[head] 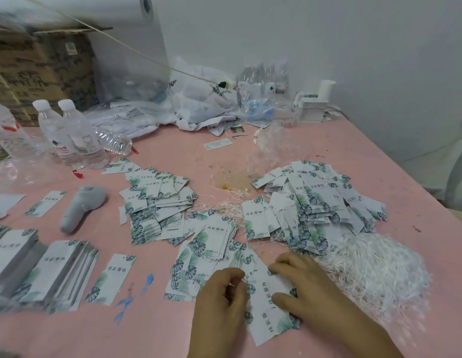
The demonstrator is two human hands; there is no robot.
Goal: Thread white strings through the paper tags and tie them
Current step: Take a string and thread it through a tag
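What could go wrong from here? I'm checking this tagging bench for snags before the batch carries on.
1. The white strings lie in one loose heap beside the right hand, so pulling one may drag out a tangle.
2. Both hands, the left hand too, press on several overlapping paper tags; two could get threaded together.
3. The tag piles sit near upright water bottles; a spill might wet them.

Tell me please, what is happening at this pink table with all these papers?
A person is working with both bare hands on white paper tags printed with green leaves. The left hand and the right hand hold a few tags at the near edge of the pink table. A fluffy heap of thin white strings lies just to the right. More tags lie in loose piles behind. Whether a string is already threaded, I cannot tell.
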